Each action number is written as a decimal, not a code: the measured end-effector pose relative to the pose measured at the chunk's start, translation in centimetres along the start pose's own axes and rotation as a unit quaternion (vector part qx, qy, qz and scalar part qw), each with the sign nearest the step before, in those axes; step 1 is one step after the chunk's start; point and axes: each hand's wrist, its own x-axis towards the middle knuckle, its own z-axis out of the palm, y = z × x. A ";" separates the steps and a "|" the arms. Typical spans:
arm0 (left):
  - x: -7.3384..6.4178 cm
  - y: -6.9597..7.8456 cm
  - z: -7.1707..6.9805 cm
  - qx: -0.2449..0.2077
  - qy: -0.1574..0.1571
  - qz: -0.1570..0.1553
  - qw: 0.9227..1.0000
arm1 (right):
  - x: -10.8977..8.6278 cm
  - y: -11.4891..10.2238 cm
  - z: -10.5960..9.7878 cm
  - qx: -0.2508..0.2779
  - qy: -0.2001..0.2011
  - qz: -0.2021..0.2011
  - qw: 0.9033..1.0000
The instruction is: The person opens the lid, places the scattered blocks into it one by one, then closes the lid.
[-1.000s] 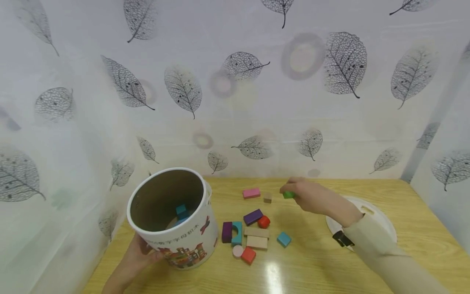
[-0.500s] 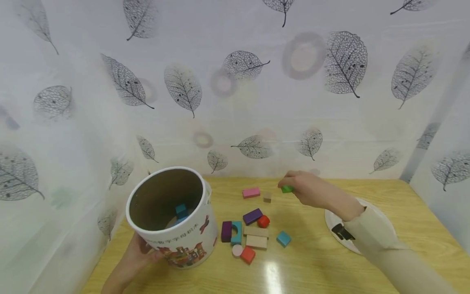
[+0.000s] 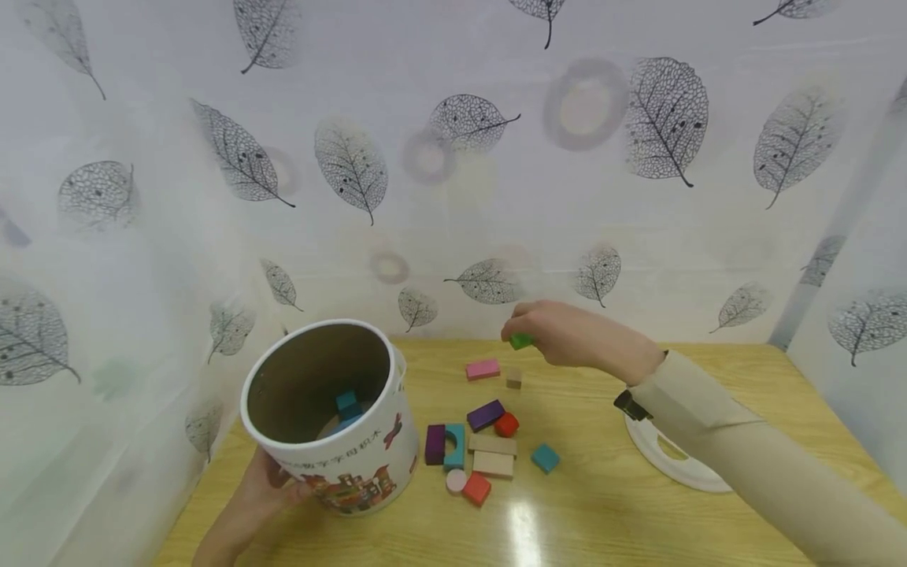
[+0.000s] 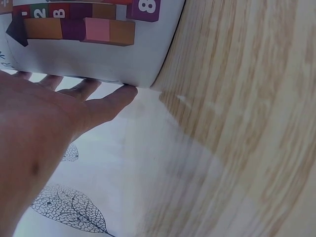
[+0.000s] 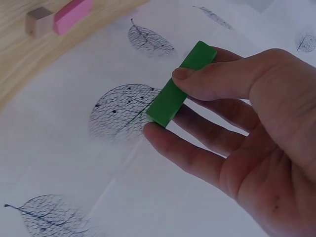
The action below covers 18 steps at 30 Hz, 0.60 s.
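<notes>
My right hand [image 3: 567,331] pinches a green rectangular block [image 5: 181,85] between thumb and fingers, raised above the far side of the table. In the right wrist view the thumb lies on the block's broad face. At the left stands a white printed bucket [image 3: 368,465], its mouth facing up and toward me. A teal block [image 3: 347,405] and a blue piece show inside it; the rest of its inside is dark. My left hand [image 3: 255,496] holds the bucket's lower left side, thumb at the front and fingers partly hidden. The left wrist view shows those fingers against its wall.
Right of the bucket lie loose blocks: purple [image 3: 435,445], a teal arch [image 3: 457,447], plain wood [image 3: 494,465], red [image 3: 477,488] and teal [image 3: 546,458]. Farther back are a pink block [image 3: 483,369] and a small wooden cube [image 3: 513,379]. A white lid [image 3: 641,437] lies under my right sleeve.
My right hand has moved left and upward with the green block, toward the bucket. The left hand and the bucket stay about where they were.
</notes>
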 end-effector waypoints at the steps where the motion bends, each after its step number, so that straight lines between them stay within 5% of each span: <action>1: 0.0 0.0 0.0 0.001 0.001 -0.002 1.000 | 0.4 -0.2 -0.1 0.002 -0.002 -0.003 1.000; 18: 0.1 -0.1 0.0 -0.005 0.000 0.000 1.000 | 7.5 -6.4 -2.4 -0.003 -0.040 -0.031 0.999</action>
